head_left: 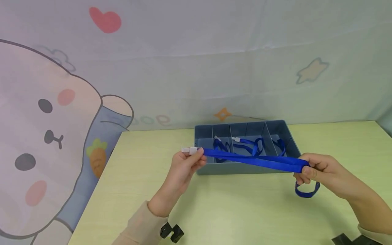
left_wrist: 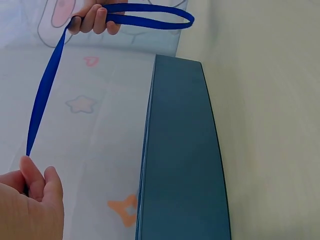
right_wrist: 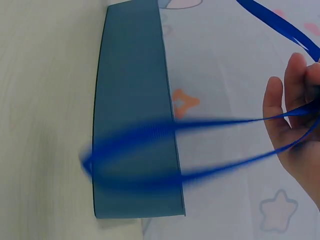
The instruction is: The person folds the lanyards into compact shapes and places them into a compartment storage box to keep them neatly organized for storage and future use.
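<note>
A blue lanyard (head_left: 269, 163) with a white plastic clip (head_left: 190, 150) is stretched between my two hands in the head view. My left hand (head_left: 185, 168) pinches it just beside the clip. My right hand (head_left: 326, 172) grips the strap further along, and a loop of it (head_left: 307, 194) hangs below the fingers. In the right wrist view this loop (right_wrist: 145, 135) looks blurred. Behind the strap stands a grey-blue divided box (head_left: 242, 168). Inside its compartments lie several more blue lanyards (head_left: 255, 144), partly covered by the held strap.
The box rests on a pale yellow-green table (head_left: 232, 207), near its back edge. A cloth printed with cartoon figures (head_left: 190, 68) hangs behind the table and along its left side. Dark wrist mounts (head_left: 171, 233) sit at both sleeves.
</note>
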`<action>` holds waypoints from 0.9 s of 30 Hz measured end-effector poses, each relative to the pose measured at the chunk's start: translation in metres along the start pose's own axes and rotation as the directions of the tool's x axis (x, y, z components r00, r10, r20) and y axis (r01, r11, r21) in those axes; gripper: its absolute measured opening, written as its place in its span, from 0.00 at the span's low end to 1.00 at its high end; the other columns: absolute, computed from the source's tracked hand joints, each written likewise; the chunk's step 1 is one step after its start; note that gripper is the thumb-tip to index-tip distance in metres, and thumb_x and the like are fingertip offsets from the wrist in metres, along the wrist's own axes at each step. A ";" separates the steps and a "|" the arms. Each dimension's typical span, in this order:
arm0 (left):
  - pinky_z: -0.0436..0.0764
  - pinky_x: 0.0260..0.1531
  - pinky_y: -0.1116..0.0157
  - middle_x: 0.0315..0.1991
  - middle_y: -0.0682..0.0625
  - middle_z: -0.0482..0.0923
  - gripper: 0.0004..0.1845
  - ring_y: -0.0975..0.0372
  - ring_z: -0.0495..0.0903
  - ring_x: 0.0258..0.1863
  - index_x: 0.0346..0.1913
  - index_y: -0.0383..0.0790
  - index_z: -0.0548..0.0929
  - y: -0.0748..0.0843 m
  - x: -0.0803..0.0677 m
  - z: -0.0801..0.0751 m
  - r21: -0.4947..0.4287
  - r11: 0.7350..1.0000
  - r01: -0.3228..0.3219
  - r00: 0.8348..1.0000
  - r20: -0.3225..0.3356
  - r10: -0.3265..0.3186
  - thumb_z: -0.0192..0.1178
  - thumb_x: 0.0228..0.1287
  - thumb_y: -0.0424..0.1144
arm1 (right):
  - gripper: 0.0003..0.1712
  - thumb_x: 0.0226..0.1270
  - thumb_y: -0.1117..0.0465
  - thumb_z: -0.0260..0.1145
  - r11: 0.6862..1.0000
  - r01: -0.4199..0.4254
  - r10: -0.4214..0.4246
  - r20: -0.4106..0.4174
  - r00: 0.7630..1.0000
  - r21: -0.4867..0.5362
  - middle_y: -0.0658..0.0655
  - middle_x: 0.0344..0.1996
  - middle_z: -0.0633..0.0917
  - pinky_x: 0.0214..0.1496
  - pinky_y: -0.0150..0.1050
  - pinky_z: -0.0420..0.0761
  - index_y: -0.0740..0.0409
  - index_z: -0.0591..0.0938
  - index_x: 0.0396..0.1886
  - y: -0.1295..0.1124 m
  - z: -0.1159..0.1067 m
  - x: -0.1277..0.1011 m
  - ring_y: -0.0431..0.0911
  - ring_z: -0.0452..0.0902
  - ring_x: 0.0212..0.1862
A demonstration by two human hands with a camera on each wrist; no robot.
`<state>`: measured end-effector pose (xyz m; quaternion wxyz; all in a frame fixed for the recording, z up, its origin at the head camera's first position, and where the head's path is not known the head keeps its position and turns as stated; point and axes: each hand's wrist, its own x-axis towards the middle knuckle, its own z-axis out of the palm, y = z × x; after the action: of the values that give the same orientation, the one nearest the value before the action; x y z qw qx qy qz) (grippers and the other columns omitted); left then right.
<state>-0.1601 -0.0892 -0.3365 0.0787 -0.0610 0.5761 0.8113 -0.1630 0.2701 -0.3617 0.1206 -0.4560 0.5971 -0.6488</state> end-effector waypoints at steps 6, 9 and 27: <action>0.81 0.32 0.73 0.21 0.51 0.80 0.04 0.67 0.79 0.21 0.33 0.32 0.78 -0.001 0.000 -0.003 0.006 1.000 -0.012 1.000 -0.011 0.012 0.54 0.65 0.27 | 0.17 0.66 0.84 0.38 1.000 -0.001 0.001 -0.022 1.000 -0.002 0.57 0.22 0.71 0.22 0.42 0.67 0.68 0.73 0.38 0.000 -0.001 -0.001 0.48 0.69 0.26; 0.81 0.33 0.72 0.21 0.51 0.80 0.04 0.67 0.79 0.20 0.33 0.32 0.79 0.000 0.001 -0.007 0.010 1.000 -0.023 0.999 -0.032 0.024 0.55 0.65 0.27 | 0.19 0.66 0.84 0.40 0.996 -0.073 0.070 -0.055 0.996 -0.057 0.57 0.20 0.70 0.19 0.42 0.64 0.65 0.74 0.38 -0.003 -0.004 -0.006 0.48 0.67 0.22; 0.82 0.34 0.71 0.18 0.52 0.80 0.08 0.68 0.80 0.20 0.28 0.36 0.78 0.012 0.009 -0.048 -0.032 0.994 -0.101 0.981 -0.170 0.094 0.55 0.65 0.27 | 0.19 0.66 0.82 0.44 0.871 -0.333 0.229 -0.302 0.925 -0.360 0.52 0.16 0.71 0.21 0.38 0.61 0.61 0.78 0.35 -0.007 -0.040 -0.066 0.45 0.66 0.21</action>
<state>-0.1707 -0.1384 -0.3428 -0.0112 -0.1026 0.5664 0.8176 -0.1533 0.3452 -0.3798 0.0410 -0.2933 0.7890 -0.5384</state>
